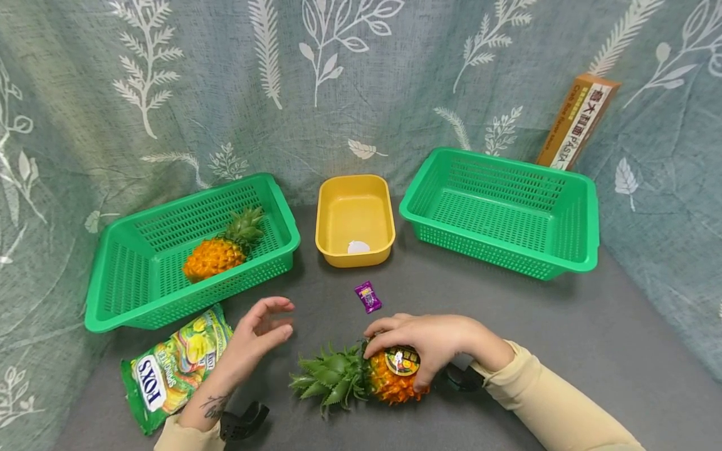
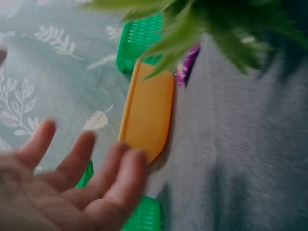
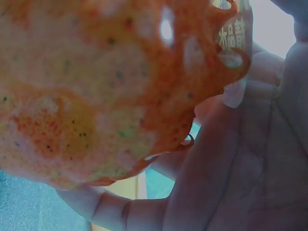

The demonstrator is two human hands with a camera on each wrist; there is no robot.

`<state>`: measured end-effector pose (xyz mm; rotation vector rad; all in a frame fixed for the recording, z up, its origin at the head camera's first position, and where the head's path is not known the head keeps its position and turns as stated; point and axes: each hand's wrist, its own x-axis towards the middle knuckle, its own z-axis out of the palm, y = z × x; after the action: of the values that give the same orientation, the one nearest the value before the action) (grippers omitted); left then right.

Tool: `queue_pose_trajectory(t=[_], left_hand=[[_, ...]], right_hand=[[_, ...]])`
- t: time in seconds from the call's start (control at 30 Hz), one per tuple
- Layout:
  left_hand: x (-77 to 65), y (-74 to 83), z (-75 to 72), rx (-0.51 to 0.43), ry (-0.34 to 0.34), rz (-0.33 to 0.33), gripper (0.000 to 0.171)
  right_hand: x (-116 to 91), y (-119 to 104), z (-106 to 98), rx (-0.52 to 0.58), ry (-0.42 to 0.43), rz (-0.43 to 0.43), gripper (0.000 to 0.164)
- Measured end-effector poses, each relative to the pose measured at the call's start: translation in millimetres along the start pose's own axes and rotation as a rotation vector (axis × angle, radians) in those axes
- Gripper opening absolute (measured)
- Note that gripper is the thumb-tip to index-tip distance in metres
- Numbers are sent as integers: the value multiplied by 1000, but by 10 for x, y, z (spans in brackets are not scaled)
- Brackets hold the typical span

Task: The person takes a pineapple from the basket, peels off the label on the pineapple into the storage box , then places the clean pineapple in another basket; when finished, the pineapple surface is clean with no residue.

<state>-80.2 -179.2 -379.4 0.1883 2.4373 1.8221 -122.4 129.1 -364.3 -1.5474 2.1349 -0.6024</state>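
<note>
An orange pineapple (image 1: 390, 384) with a green leafy crown (image 1: 333, 378) and a round dark label lies on its side at the front of the table. My right hand (image 1: 442, 341) grips its body from above, fingers and thumb spread around it. In the right wrist view the bumpy fruit (image 3: 86, 96) fills most of the picture, against the palm. Left of the crown, my left hand (image 1: 258, 341) hovers holding nothing, its fingers loosely bent. The left wrist view shows the fingers (image 2: 122, 190) of that hand apart from the crown leaves.
A green basket (image 1: 130, 319) at left holds another pineapple (image 1: 214, 258). A yellow bin (image 1: 354, 199) stands centrally, another green basket (image 1: 474, 241) at right. A purple wrapped sweet (image 1: 368, 297) lies before the bin. A FOX'S bag (image 1: 163, 376) lies at left; a pasta box (image 1: 578, 122) leans behind.
</note>
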Motion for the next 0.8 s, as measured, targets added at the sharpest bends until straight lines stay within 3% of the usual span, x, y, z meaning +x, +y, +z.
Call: queue_pose_trajectory(t=[0.13, 0.27, 0.33, 0.43, 0.57, 0.8], left_hand=[[-126, -38, 83, 120, -145, -24, 49], [-195, -96, 185, 125, -272, -71, 61], [-216, -115, 228, 127, -303, -82, 66], [-230, -127, 284, 163, -280, -102, 70], [-245, -146, 345, 238, -187, -125, 67], [-280, -184, 382, 169, -109, -174, 59]], right_hand=[[-15, 2, 13, -1, 0, 2, 77], [-34, 19, 29, 13, 8, 0, 78], [-46, 25, 38, 22, 14, 0, 78], [-64, 34, 62, 39, 34, -3, 79], [-114, 56, 108, 98, 106, 15, 82], [-240, 160, 213, 338, 254, 119, 94]])
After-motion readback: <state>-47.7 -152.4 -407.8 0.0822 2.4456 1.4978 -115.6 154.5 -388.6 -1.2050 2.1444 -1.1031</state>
